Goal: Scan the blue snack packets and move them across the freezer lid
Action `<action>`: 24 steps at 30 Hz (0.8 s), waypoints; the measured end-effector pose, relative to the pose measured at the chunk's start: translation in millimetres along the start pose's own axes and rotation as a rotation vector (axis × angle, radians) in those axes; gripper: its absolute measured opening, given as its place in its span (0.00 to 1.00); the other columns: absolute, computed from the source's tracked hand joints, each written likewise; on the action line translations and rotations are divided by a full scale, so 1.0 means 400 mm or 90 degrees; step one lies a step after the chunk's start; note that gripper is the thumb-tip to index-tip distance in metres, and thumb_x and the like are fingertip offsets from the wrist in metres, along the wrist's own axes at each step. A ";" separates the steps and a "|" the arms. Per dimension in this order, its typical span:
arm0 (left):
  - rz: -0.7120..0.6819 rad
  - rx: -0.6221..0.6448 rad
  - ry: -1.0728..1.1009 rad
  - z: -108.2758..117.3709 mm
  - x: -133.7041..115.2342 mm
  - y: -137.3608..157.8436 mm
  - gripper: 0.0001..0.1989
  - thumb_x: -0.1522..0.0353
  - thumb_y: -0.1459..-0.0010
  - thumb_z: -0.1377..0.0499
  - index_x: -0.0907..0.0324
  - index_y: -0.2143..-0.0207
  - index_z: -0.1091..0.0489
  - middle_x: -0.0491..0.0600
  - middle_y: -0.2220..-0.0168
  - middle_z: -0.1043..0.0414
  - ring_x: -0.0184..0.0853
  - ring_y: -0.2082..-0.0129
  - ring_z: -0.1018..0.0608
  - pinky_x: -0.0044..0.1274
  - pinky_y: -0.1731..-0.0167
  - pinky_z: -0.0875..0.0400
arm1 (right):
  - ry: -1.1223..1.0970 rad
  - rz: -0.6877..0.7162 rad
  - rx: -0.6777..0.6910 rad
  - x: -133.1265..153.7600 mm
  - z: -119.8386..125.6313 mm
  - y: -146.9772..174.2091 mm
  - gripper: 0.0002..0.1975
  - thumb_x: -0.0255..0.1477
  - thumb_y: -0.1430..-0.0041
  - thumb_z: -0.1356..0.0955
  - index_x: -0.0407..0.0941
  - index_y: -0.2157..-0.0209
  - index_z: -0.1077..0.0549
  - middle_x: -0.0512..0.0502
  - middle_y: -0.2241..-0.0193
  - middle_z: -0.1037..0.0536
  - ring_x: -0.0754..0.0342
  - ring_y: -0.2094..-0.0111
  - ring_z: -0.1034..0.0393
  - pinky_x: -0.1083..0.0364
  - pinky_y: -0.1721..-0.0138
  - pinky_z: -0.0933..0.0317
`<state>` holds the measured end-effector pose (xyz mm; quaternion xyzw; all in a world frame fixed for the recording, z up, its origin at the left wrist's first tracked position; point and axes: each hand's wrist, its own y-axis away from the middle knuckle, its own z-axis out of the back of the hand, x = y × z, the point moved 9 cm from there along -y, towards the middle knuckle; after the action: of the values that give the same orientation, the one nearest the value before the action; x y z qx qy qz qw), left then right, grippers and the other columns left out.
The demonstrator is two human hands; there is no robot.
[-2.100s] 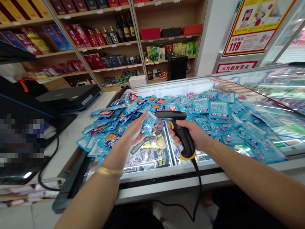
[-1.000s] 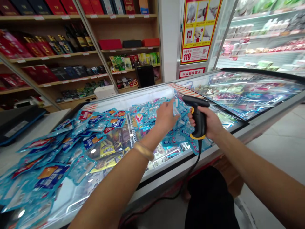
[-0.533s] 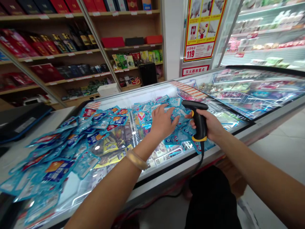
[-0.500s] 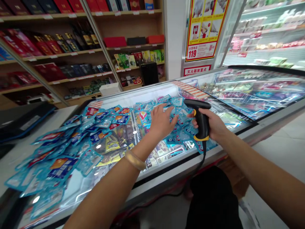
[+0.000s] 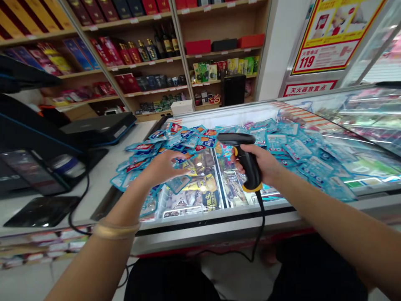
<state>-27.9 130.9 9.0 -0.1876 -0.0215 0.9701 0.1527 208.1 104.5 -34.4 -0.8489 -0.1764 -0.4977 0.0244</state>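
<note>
My right hand (image 5: 261, 161) is wrapped round the handle of a black and yellow barcode scanner (image 5: 250, 167). Its head points left, above the glass lid, and a black cable runs down from the grip. Over the left heap of blue snack packets (image 5: 184, 138) is my left hand (image 5: 164, 167), thumb and fingers apart, with no packet visibly in its grasp. A gold bangle (image 5: 115, 230) circles that wrist. More blue packets (image 5: 297, 148), showing their pale backs, lie spread to the right of the scanner. Part of the left heap is hidden behind my left hand.
Under the packets is a glass-topped freezer (image 5: 194, 228) with bagged goods inside. A counter (image 5: 97, 184) on the left bears a black box-shaped device (image 5: 103, 125) and a checkout screen. Shelves of boxes and bottles (image 5: 163, 44) stand behind. The scanner cable (image 5: 258, 234) hangs over the freezer's front edge.
My view has turned left. My left hand has moved from the right-hand packets to the left heap. The scanner, still in my right hand, has shifted left towards the middle of the lid.
</note>
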 end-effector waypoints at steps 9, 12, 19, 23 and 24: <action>0.061 0.126 -0.176 -0.062 0.049 0.027 0.35 0.59 0.75 0.26 0.55 0.59 0.28 0.56 0.57 0.26 0.55 0.53 0.27 0.33 0.57 0.33 | -0.026 -0.109 0.088 -0.126 -0.061 -0.040 0.12 0.35 0.47 0.32 0.40 0.69 0.26 0.47 0.76 0.26 0.61 0.81 0.37 0.61 0.79 0.39; 0.069 0.151 -0.151 -0.072 0.029 0.007 0.34 0.61 0.75 0.26 0.56 0.60 0.29 0.53 0.64 0.25 0.49 0.61 0.24 0.28 0.64 0.34 | -0.031 -0.106 0.085 -0.129 -0.046 -0.036 0.12 0.36 0.46 0.32 0.40 0.68 0.27 0.47 0.75 0.26 0.61 0.81 0.37 0.61 0.78 0.38; 0.087 0.070 -0.044 -0.044 -0.006 -0.070 0.14 0.65 0.66 0.29 0.54 0.76 0.30 0.45 0.79 0.29 0.41 0.74 0.25 0.25 0.72 0.37 | -0.049 -0.097 0.086 -0.124 -0.046 -0.038 0.12 0.36 0.48 0.31 0.41 0.68 0.26 0.47 0.76 0.26 0.60 0.80 0.36 0.61 0.79 0.38; 0.153 -0.085 0.150 -0.035 0.007 -0.085 0.10 0.62 0.55 0.34 0.56 0.72 0.31 0.41 0.83 0.36 0.34 0.83 0.32 0.25 0.76 0.41 | -0.065 -0.085 0.073 -0.112 -0.041 -0.034 0.12 0.36 0.49 0.30 0.41 0.68 0.26 0.47 0.76 0.26 0.60 0.80 0.35 0.61 0.79 0.38; 0.174 -0.118 0.212 -0.043 0.015 -0.083 0.10 0.62 0.53 0.35 0.56 0.72 0.31 0.40 0.84 0.37 0.32 0.83 0.34 0.25 0.77 0.42 | -0.068 -0.083 0.072 -0.110 -0.041 -0.033 0.12 0.36 0.49 0.30 0.41 0.68 0.26 0.47 0.76 0.26 0.60 0.80 0.35 0.61 0.79 0.38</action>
<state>-17.2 164.0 -5.8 -0.3596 -0.0591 0.9312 0.0033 170.8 101.2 -65.4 -0.8582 -0.2602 -0.4414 0.0301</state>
